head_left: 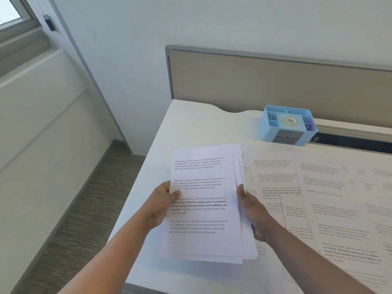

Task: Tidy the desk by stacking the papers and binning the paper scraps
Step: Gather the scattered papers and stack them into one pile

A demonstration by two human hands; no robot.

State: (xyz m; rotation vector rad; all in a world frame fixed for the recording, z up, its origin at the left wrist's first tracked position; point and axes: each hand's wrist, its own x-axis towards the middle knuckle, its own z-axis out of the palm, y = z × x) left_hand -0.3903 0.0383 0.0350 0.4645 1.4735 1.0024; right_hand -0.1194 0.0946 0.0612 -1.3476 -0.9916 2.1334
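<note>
Both hands grasp one stack of papers (203,204) above the desk (191,122), near its left edge. The left hand (161,205) pinches the 9 o'clock edge; the right hand (253,213) clasps the 3 o'clock edge (sheets fanned unevenly). Loose papers (331,200) lie at 3 o'clock; a blue organizer (288,125) stands at 1 o'clock.

Matt printed paper sheets (203,200), smooth white desk (191,124), glossy blue plastic organiser (288,126)
</note>
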